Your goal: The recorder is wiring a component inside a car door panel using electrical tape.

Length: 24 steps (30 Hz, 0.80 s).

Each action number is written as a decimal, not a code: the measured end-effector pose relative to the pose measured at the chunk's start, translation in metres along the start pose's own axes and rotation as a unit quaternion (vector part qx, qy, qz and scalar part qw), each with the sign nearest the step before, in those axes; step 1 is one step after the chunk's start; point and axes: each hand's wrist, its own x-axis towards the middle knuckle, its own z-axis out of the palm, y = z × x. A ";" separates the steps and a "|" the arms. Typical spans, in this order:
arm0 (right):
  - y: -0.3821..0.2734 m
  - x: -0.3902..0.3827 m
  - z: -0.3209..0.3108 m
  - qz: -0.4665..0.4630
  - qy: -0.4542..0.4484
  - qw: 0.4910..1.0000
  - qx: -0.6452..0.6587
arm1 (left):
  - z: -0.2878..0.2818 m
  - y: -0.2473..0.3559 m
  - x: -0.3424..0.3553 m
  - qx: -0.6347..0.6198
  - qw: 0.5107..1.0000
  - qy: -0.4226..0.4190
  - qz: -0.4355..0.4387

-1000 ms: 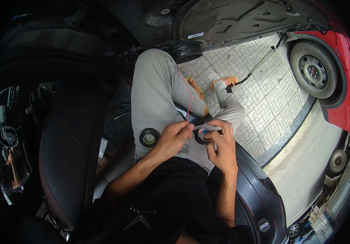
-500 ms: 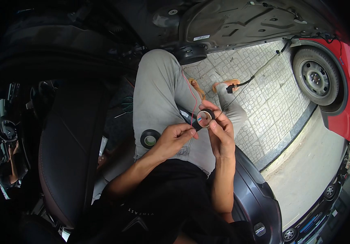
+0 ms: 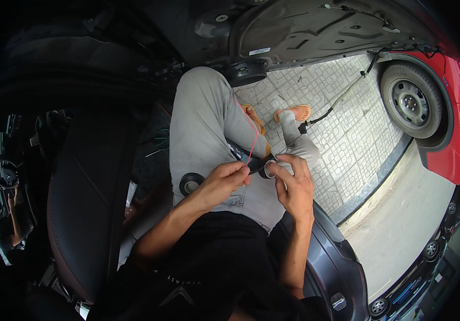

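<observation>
My left hand (image 3: 223, 181) pinches a thin red wire (image 3: 255, 140) between thumb and fingertips, above my lap. The wire runs up along my grey-trousered leg. In my right hand (image 3: 295, 188) is a small roll of black tape (image 3: 268, 169), held by curled fingers near the left fingertips. A short dark strip spans the gap between the roll and the left hand. On my left thigh, beside the left wrist, lies a second black tape roll (image 3: 191, 185). Part of the held roll is hidden by the right fingers.
I sit in a car's open doorway, with a dark seat (image 3: 88, 203) on the left. An open door panel (image 3: 294, 37) stands ahead. A black cable with a connector (image 3: 303, 128) hangs over the paving by my foot. A red car's wheel (image 3: 412, 100) is at the right.
The tape roll has tilted and dropped slightly, and my right fingers have shifted over its top. My left hand has moved slightly left, still pinching the wire. The whole view has shifted a little.
</observation>
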 end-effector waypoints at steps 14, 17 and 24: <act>-0.006 0.021 0.023 0.214 0.036 0.752 0.622 | -0.003 0.013 0.007 -0.033 0.999 -0.007 0.002; -0.013 0.019 0.009 0.190 0.080 0.851 0.483 | -0.008 0.014 0.012 0.022 0.999 -0.024 0.023; 0.006 0.001 0.009 0.032 0.145 0.972 0.184 | -0.021 0.014 0.019 0.039 0.988 -0.148 0.025</act>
